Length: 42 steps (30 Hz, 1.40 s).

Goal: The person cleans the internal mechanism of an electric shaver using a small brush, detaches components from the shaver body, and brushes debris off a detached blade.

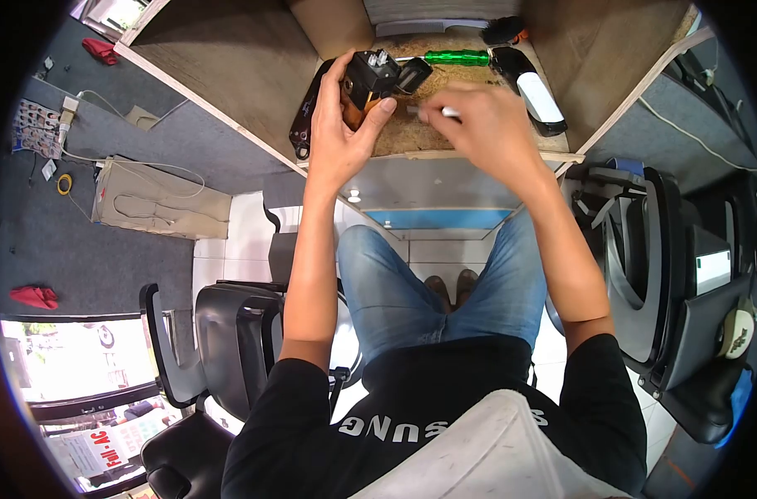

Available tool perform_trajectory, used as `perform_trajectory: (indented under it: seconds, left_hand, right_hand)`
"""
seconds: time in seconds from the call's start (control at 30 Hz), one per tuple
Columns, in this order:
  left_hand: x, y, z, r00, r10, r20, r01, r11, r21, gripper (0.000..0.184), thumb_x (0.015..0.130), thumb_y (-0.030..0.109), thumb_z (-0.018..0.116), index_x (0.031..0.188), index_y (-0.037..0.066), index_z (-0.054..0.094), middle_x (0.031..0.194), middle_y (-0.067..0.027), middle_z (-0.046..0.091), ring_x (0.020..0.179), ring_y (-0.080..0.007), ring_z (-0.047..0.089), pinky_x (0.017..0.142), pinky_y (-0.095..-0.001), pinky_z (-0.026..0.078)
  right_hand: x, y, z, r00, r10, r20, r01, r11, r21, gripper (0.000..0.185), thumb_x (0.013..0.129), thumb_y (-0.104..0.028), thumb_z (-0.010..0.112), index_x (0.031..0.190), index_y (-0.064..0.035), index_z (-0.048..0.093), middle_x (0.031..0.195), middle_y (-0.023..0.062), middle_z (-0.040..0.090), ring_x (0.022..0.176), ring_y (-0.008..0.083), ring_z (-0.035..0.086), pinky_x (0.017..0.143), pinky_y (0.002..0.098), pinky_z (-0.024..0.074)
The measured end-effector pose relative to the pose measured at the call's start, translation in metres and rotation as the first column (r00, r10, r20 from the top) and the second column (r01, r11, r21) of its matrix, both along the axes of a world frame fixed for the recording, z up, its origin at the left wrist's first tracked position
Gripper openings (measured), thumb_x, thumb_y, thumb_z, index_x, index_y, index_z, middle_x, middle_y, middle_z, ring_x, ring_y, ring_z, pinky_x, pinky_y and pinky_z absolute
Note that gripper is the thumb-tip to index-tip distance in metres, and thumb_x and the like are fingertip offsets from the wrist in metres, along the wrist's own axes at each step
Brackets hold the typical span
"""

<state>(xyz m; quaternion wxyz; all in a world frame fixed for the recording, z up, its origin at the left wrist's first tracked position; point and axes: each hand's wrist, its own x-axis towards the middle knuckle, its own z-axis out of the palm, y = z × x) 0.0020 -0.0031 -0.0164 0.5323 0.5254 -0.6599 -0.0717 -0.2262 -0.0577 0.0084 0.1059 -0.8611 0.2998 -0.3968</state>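
My left hand (345, 129) is wrapped round a small black boxy device (372, 76) with an orange-brown lower part. A black flap (413, 76) stands open on its right side. Just to the right, my right hand (482, 125) is closed on a slim tool with a white end (451, 112). Its other end points toward the device, apart from it and blurred, so I cannot tell its kind. Behind both hands lies a screwdriver (457, 57) with a green handle, its shaft running left behind the device.
The wooden work surface (403, 143) sits between side panels (220, 66). A black object with a white panel (541, 98) lies at right, a black case (302, 125) at left, a black brush (503, 31) behind. Black chairs (237, 341) stand nearby; a cardboard box (158, 200) is at left.
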Motion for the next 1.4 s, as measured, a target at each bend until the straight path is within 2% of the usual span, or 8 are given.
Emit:
perform_trajectory:
  seconds: [0.23, 0.33, 0.53, 0.63, 0.77, 0.97, 1.07, 1.4]
  left_hand:
    - [0.001, 0.001, -0.001, 1.000, 0.013, 0.015, -0.013, 1.000, -0.004, 0.075, 0.100, 0.019, 0.083, 0.161, 0.000, 0.044, 0.142, -0.0179, 0.065, 0.125, -0.0226, 0.065, 0.106, -0.0359, 0.053]
    - [0.001, -0.003, -0.002, 1.000, 0.005, 0.019, -0.004, 0.999, -0.036, 0.075, 0.099, 0.018, 0.083, 0.161, 0.000, 0.044, 0.140, -0.0169, 0.066, 0.124, -0.0223, 0.066, 0.105, -0.0357, 0.053]
    - [0.002, 0.000, -0.003, 1.000, 0.015, 0.019, -0.014, 1.000, -0.004, 0.076, 0.098, 0.019, 0.084, 0.160, 0.000, 0.045, 0.138, -0.0162, 0.068, 0.121, -0.0221, 0.067, 0.105, -0.0356, 0.053]
    - [-0.001, 0.003, 0.002, 1.000, 0.027, -0.001, -0.027, 0.998, 0.050, 0.076, 0.098, 0.018, 0.084, 0.160, 0.000, 0.045, 0.139, -0.0170, 0.067, 0.125, -0.0228, 0.066, 0.107, -0.0362, 0.053]
    - [-0.001, 0.000, 0.000, 1.000, 0.013, -0.005, -0.013, 1.000, 0.018, 0.076, 0.098, 0.018, 0.084, 0.160, -0.001, 0.045, 0.142, -0.0173, 0.065, 0.125, -0.0223, 0.066, 0.106, -0.0353, 0.053]
    - [-0.001, 0.002, 0.001, 1.000, 0.008, -0.020, -0.008, 1.000, 0.029, 0.077, 0.098, 0.019, 0.084, 0.160, -0.001, 0.044, 0.145, -0.0178, 0.064, 0.128, -0.0229, 0.065, 0.108, -0.0361, 0.052]
    - [-0.002, 0.004, 0.004, 1.000, 0.027, 0.003, -0.027, 0.997, 0.069, 0.076, 0.099, 0.019, 0.084, 0.160, -0.001, 0.044, 0.144, -0.0180, 0.064, 0.128, -0.0230, 0.065, 0.108, -0.0359, 0.052]
    - [0.001, 0.001, 0.000, 1.000, 0.003, -0.022, -0.002, 0.999, 0.042, 0.076, 0.099, 0.020, 0.084, 0.160, -0.001, 0.045, 0.143, -0.0170, 0.064, 0.127, -0.0225, 0.065, 0.108, -0.0357, 0.052]
  right_hand:
    - [-0.004, -0.002, -0.011, 0.978, -0.052, -0.204, 0.043, 0.998, -0.048, 0.014, 0.095, -0.024, 0.079, 0.094, -0.0105, 0.083, 0.091, 0.0062, 0.079, 0.079, 0.0317, 0.075, 0.070, 0.0430, 0.0572]
    - [0.002, -0.003, -0.006, 0.979, -0.068, 0.193, 0.080, 0.995, -0.058, 0.011, 0.094, -0.022, 0.078, 0.092, -0.0117, 0.083, 0.090, 0.0060, 0.078, 0.078, 0.0314, 0.075, 0.068, 0.0427, 0.0565]
    - [-0.007, -0.004, -0.010, 0.980, -0.011, -0.200, -0.002, 0.998, -0.064, 0.009, 0.093, -0.021, 0.077, 0.091, -0.0130, 0.082, 0.088, 0.0054, 0.077, 0.077, 0.0321, 0.074, 0.068, 0.0434, 0.0563]
    - [-0.002, 0.002, 0.000, 0.976, -0.079, 0.202, 0.083, 0.997, -0.011, 0.008, 0.091, -0.019, 0.076, 0.090, -0.0131, 0.082, 0.089, 0.0055, 0.077, 0.077, 0.0336, 0.074, 0.069, 0.0451, 0.0566]
    - [-0.011, 0.001, -0.013, 0.969, -0.038, -0.245, 0.035, 0.999, -0.017, 0.012, 0.094, -0.022, 0.077, 0.092, -0.0127, 0.083, 0.089, 0.0061, 0.077, 0.076, 0.0329, 0.074, 0.066, 0.0450, 0.0558]
    - [-0.004, 0.010, 0.007, 0.970, -0.102, 0.219, 0.091, 0.994, 0.057, 0.012, 0.095, -0.022, 0.076, 0.094, -0.0114, 0.082, 0.086, 0.0110, 0.078, 0.081, 0.0373, 0.075, 0.072, 0.0490, 0.0564]
    - [-0.007, 0.004, -0.005, 0.971, -0.025, -0.237, 0.054, 0.991, 0.118, 0.019, 0.096, -0.028, 0.077, 0.100, -0.0108, 0.084, 0.084, 0.0131, 0.078, 0.081, 0.0368, 0.076, 0.074, 0.0490, 0.0569]
    - [-0.023, -0.004, 0.011, 0.985, -0.134, -0.112, 0.147, 0.982, 0.119, 0.018, 0.096, -0.028, 0.075, 0.104, -0.0145, 0.084, 0.087, 0.0135, 0.080, 0.078, 0.0362, 0.076, 0.072, 0.0484, 0.0572]
